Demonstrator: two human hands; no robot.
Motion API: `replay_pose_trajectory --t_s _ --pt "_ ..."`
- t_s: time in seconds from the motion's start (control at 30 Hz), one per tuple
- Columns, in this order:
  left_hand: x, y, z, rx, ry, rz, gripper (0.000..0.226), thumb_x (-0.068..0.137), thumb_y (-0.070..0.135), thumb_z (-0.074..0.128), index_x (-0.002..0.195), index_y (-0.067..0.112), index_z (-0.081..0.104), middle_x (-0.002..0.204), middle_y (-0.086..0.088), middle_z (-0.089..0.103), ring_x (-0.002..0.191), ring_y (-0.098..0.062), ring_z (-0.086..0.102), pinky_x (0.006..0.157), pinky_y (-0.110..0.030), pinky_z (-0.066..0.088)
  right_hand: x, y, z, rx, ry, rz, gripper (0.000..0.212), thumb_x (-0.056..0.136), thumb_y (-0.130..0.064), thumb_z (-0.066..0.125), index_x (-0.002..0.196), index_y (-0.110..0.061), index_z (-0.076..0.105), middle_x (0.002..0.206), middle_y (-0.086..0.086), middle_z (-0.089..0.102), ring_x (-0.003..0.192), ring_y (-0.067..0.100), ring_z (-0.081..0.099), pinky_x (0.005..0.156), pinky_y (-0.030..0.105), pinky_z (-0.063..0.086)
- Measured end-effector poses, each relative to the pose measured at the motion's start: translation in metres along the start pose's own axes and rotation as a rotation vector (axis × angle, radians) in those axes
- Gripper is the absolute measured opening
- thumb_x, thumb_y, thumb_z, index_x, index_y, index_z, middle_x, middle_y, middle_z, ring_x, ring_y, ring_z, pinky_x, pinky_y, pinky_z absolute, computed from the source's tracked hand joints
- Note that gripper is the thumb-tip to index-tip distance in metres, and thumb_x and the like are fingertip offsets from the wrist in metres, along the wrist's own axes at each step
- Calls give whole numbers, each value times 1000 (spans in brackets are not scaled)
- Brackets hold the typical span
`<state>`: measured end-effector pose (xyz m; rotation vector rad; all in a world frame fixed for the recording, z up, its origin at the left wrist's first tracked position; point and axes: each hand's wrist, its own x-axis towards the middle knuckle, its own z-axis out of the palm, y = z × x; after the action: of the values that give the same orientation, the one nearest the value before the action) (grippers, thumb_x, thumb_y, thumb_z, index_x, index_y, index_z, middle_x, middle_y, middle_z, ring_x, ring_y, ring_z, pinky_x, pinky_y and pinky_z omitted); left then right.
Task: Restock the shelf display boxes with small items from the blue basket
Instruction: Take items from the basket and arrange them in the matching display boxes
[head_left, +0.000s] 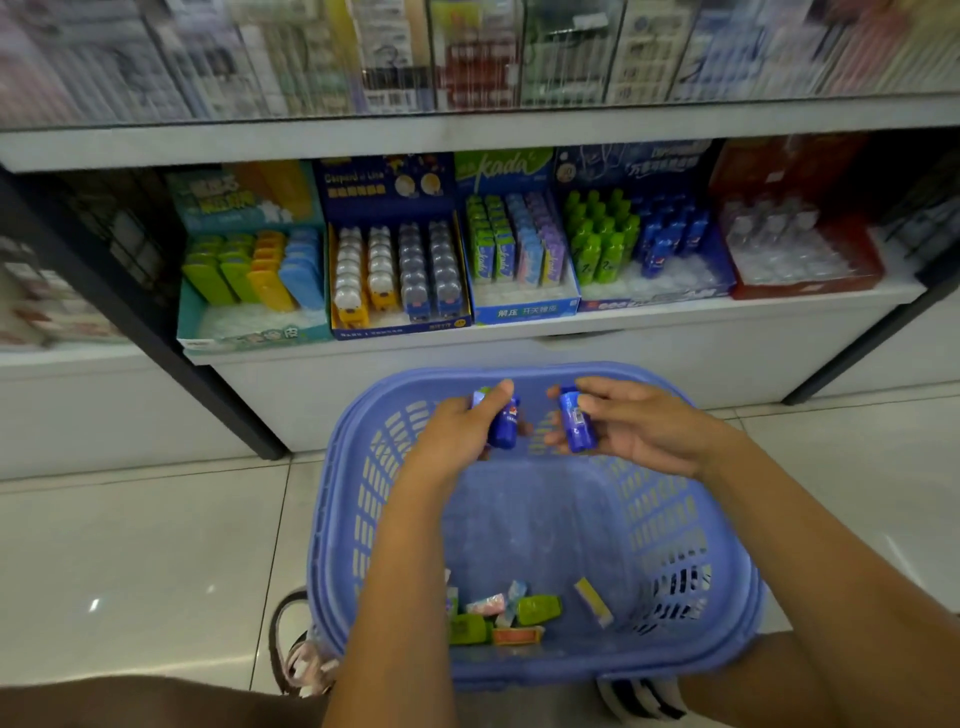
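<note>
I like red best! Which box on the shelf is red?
The red box, last on the right; the other four are teal, navy, or blue.

I see my two bare forearms without sleeves, a strappy sandal (301, 660) near left, a striped shoe (644, 699) near right.

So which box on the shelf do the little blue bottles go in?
Look at the lower shelf straight above the blue basket. The fourth display box from the left, dark blue, holds green bottles on its left side and matching blue bottles on its right. It is the only box with bottle-shaped items, between the kada box and the red box.
</note>
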<state>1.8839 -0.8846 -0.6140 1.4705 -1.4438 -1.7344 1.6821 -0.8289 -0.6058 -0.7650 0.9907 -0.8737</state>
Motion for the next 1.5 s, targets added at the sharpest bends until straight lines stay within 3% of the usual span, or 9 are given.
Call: replay_pose_trajectory --t_s 0.17,0.3,0.47,0.6,0.73,0.9,1.13,1.33,1.5 --pt "-7 -5 21 -559 -252 -258 29 85 44 60 89 15 61 60 -3 61 49 -9 44 34 -15 32 4 -7 11 75 -7 -289 29 89 -7 51 118 -8 54 112 16 66 107 26 63 87 30 52" --pt "-9 1 37 -853 -457 -213 51 76 42 60 122 20 58 82 -9 72 48 -3 48 36 -10 34 1 -19 13 58 -34 -336 30 90 -9 46 118 -12 54 114 12 65 105 24 62 86 31 52" --pt "-11 7 41 -1051 -519 -230 36 76 30 62 104 8 66 80 -11 71 47 -6 51 36 -13 38 -1 -35 9 55 -92 -320 31 92 -7 42 122 -9 52 117 17 62 109 24 60 92 30 50" --pt "-8 18 49 -730 -151 35 19 76 23 69 92 12 69 77 -10 69 50 -6 50 46 -17 39 0 -53 5 -118 43 -297 37 89 -12 50 124 -5 53 124 17 61 109 26 61 91 31 51" --pt "-3 26 55 -313 205 371 9 78 15 76 83 19 70 56 12 58 50 -1 48 52 -12 40 -6 -70 -1 -304 338 -335 32 73 -26 69 103 -14 69 98 10 73 86 23 70 78 27 57" --pt "-2 34 71 -228 307 516 26 76 20 78 88 40 67 78 13 70 65 2 61 59 -11 47 -12 -79 -5 -300 435 -361 22 71 -24 75 91 -15 73 89 8 75 82 20 73 67 18 55" --pt "10 37 97 36 485 647 41 74 26 79 90 56 57 84 11 59 76 3 59 64 -7 44 -21 -89 -20 -228 578 -275 18 73 -15 76 88 -8 71 79 7 75 72 18 73 60 18 56" --pt "23 42 111 -129 417 562 27 75 22 79 96 35 69 87 4 68 70 3 60 61 -10 46 -21 -96 -39 -269 614 -287 16 71 -10 78 86 -10 73 78 8 74 71 15 72 63 18 56" --pt "31 46 105 -339 314 388 9 82 26 70 79 17 69 72 4 72 63 -2 61 56 -11 46 -25 -125 -86 -618 816 -412 23 69 -15 81 87 -26 74 73 -10 72 62 1 63 62 9 50"
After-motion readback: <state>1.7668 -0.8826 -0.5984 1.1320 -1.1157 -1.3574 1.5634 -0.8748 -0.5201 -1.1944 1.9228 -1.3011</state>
